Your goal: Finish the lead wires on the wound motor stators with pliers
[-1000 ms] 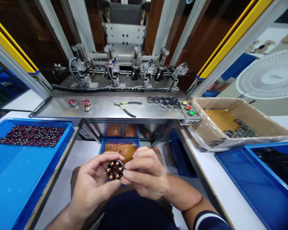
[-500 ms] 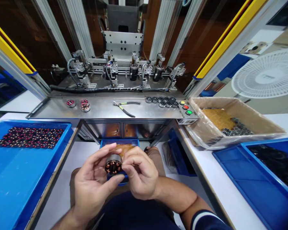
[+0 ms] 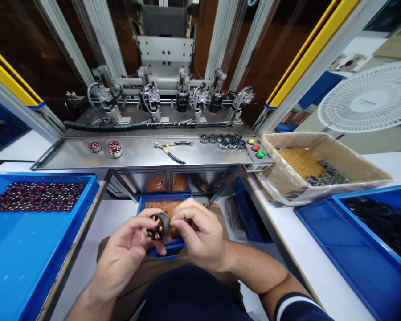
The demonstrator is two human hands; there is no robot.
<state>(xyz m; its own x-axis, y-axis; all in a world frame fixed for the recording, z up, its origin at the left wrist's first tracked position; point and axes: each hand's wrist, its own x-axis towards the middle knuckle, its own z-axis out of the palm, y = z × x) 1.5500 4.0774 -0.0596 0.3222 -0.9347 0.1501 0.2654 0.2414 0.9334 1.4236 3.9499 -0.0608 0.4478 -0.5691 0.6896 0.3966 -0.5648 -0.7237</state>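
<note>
My left hand (image 3: 122, 254) grips a motor stator (image 3: 160, 225), a dark round core with copper windings and a grey outer ring. The stator is tilted, its wound face turned toward the left. Close against its right side is my right hand (image 3: 202, 236), thumb and forefinger pinched together; whatever is between the fingertips is too small to make out. Below and behind the hands sits a blue bin (image 3: 142, 203) with amber-coloured material in it. A pair of cutting pliers (image 3: 170, 149) with green and black handles lies on the metal ledge (image 3: 137, 156).
Red-and-copper stators (image 3: 115, 151) and several grey cores (image 3: 227, 141) stand on the ledge beside coloured buttons (image 3: 256, 148). Behind is a machine with fixtures (image 3: 183, 100). Blue trays (image 3: 16, 249) flank me; a lined carton (image 3: 361, 171) and a fan (image 3: 367, 102) are at right.
The stator has been turned in my left hand, so its wound face points more to the left and more of its grey ring shows. My right hand stays pinched at its side.
</note>
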